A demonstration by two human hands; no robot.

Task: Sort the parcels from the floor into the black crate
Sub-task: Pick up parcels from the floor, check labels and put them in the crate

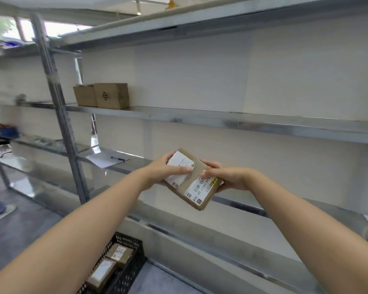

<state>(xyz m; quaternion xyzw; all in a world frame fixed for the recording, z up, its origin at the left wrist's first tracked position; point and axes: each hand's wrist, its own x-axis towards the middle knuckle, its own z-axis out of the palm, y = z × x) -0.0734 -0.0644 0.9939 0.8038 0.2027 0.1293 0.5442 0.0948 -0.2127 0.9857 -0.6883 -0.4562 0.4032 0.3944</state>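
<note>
A small brown cardboard parcel (197, 193) with white shipping labels is held up in front of me at chest height, before the metal shelving. My left hand (164, 169) grips its upper left end, thumb across a white label. My right hand (227, 178) holds its right side, thumb on top and fingers beneath. Far below at the bottom of the view stands the black crate (134, 270) on the floor, with two brown parcels (119, 254) lying inside it.
Grey metal shelving (221, 120) fills the view ahead. Two cardboard boxes (102, 95) sit on an upper shelf at the left. A sheet of paper with a pen (108, 160) lies on a lower shelf. A person's shoe (0, 212) shows at the left edge.
</note>
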